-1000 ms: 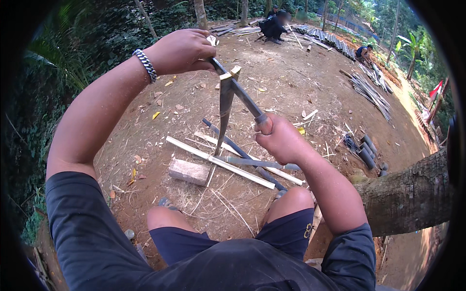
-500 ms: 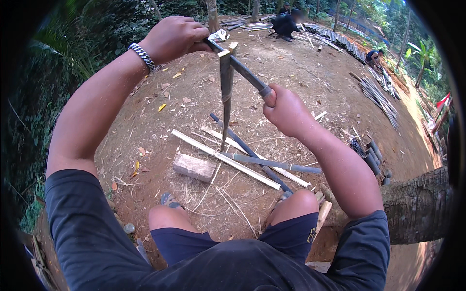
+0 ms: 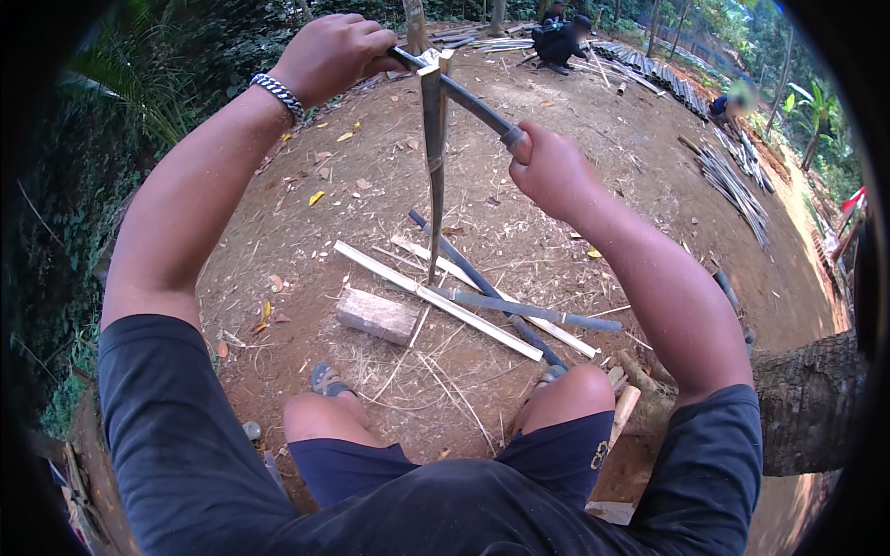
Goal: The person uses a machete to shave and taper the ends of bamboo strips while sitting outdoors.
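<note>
Head view: left hand [image 3: 332, 54] and right hand [image 3: 549, 167] clench a blade [image 3: 461, 91] crosswise atop the upright bamboo strip [image 3: 434, 176].

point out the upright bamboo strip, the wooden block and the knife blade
upright bamboo strip [image 3: 434, 176], head view, middle of its length
wooden block [image 3: 376, 315], head view, top face
knife blade [image 3: 468, 100], head view, mid blade between the hands

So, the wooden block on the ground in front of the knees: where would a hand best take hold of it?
Probably across the two long sides of the wooden block, coming down from above. It lies flat on the dirt with its top face bare, and nothing rests on it. The pale bamboo strip lies close by its right end, so that end gives fingers less room; the left end looks free.
</note>
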The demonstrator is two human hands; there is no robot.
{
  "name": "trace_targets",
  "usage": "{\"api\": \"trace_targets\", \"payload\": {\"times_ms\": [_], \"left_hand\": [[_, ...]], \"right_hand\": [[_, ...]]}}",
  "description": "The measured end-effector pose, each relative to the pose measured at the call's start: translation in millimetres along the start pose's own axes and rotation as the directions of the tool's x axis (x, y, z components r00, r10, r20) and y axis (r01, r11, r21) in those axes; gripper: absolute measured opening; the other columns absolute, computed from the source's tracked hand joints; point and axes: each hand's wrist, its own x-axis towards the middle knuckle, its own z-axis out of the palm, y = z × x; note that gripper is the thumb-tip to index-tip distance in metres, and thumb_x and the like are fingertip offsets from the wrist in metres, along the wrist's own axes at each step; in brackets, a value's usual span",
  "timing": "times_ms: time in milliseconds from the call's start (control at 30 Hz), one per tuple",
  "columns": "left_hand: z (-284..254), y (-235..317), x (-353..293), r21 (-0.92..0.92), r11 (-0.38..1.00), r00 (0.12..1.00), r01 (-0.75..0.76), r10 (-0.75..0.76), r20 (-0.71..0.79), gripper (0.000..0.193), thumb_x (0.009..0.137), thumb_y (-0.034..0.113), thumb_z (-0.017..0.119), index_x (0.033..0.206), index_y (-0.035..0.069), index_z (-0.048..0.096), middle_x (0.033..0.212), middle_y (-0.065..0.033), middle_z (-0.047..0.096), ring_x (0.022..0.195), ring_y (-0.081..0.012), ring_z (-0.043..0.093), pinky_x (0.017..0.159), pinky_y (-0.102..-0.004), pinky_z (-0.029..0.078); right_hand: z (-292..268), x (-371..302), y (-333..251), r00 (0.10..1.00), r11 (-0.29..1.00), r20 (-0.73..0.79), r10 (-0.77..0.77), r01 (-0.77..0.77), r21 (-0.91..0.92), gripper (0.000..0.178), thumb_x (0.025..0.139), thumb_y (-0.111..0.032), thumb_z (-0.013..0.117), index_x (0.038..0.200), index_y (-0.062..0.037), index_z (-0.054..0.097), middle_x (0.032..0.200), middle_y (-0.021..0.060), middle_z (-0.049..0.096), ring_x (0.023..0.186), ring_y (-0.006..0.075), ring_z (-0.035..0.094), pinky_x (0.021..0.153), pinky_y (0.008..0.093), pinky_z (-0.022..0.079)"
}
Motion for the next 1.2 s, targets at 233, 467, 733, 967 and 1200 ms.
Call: {"api": "trace_targets", "payload": {"times_ms": [233,467,733,967,1200], "left_hand": [[32.5,0.2,-1.9,-0.072,0.982,0.983,0.175,-0.171,0.061,0.02,0.088,0.031,0.067,0.091,0.011,0.065,0.082,-0.0042,0.067,0.079,-0.022,0.066,0.07,-0.036,0.055],[14.4,30.3,7.3,-0.455,0.846,0.88,0.277,-0.414,-0.235,0.044,0.084,0.04,0.073,0.113,0.007,0.067,0.102,-0.0102,0.067,0.094,-0.0207,0.066,0.083,-0.0342,0.054],[13.9,95.0,-9.3,-0.716,0.364,0.47,0.595,-0.881,-0.057,0.029,0.085,0.019,0.078,0.106,0.0,0.07,0.09,-0.0064,0.074,0.08,-0.0083,0.068,0.073,-0.022,0.054],[-9.5,94.7,-31.5,-0.839,0.291,0.446,0.459,-0.893,-0.065,0.035,0.089,0.01,0.071,0.121,-0.001,0.062,0.093,-0.0084,0.073,0.084,-0.0085,0.067,0.075,-0.0209,0.054],[-4.0,101.9,-23.6,-0.895,0.105,0.522,0.433,-0.839,0.154,0.028,0.089,0.012,0.072,0.113,-0.001,0.066,0.097,-0.0072,0.072,0.089,-0.0089,0.067,0.079,-0.0213,0.054]], "right_hand": [[-10.9,35.0,25.4,0.997,0.984,0.006,-0.082,0.082,-0.161,0.019,0.088,-0.016,0.059,0.103,-0.0038,0.056,0.083,0.0188,0.066,0.081,0.0358,0.066,0.071,0.0465,0.052],[2.4,38.4,10.1,0.978,0.968,0.203,-0.045,-0.007,0.25,0.027,0.083,-0.02,0.066,0.099,-0.0013,0.053,0.071,0.0091,0.059,0.063,0.0195,0.061,0.062,0.0377,0.05],[52.0,26.5,-29.0,0.949,0.931,0.31,-0.055,-0.063,0.36,0.042,0.087,-0.029,0.068,0.112,0.0008,0.052,0.082,0.0125,0.062,0.072,0.0223,0.064,0.067,0.0373,0.052],[26.7,-7.6,-48.8,0.934,0.937,0.357,-0.017,-0.109,0.331,0.046,0.087,-0.032,0.068,0.111,0.0028,0.053,0.097,0.0213,0.065,0.083,0.0332,0.068,0.073,0.0434,0.053],[63.8,-23.3,-27.5,0.947,0.853,0.321,0.028,-0.19,0.486,0.039,0.087,-0.03,0.069,0.107,-0.0003,0.052,0.083,0.0157,0.064,0.069,0.0273,0.067,0.059,0.0399,0.052]]}}
